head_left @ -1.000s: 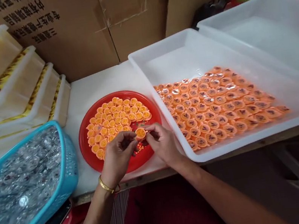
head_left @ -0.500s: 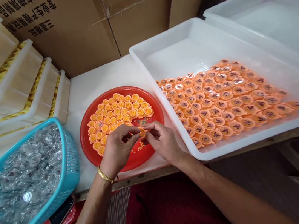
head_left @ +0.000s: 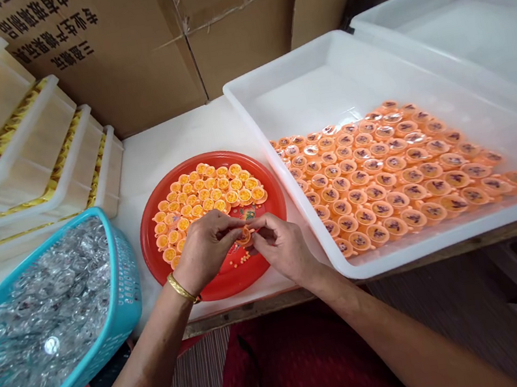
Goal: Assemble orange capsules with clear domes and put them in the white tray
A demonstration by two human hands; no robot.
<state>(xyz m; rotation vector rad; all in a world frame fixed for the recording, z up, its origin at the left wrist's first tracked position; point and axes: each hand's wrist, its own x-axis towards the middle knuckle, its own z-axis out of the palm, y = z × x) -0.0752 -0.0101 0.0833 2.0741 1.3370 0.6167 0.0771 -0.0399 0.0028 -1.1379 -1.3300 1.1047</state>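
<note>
Over the front of a round red tray, both hands meet at one small round orange plastic cup. My left hand pinches it from the left between thumb and fingers. From the right, my right hand closes its thumb and fingertips on the same cup. Fingers partly hide it. Many similar orange cups holding yellow-orange bits fill the tray's back and left. Loose small pellets lie just below the hands. A printed picture shows on the bare tray floor.
Right, a white tub holds rows of orange pieces with clear, picture-printed tops; another white tub adjoins it. Left are a blue basket of clear plastic pieces and stacked bins. Cardboard boxes stand behind.
The view has shifted slightly. Both hands stay together at the orange cup, with the fingertips a little changed around it.
</note>
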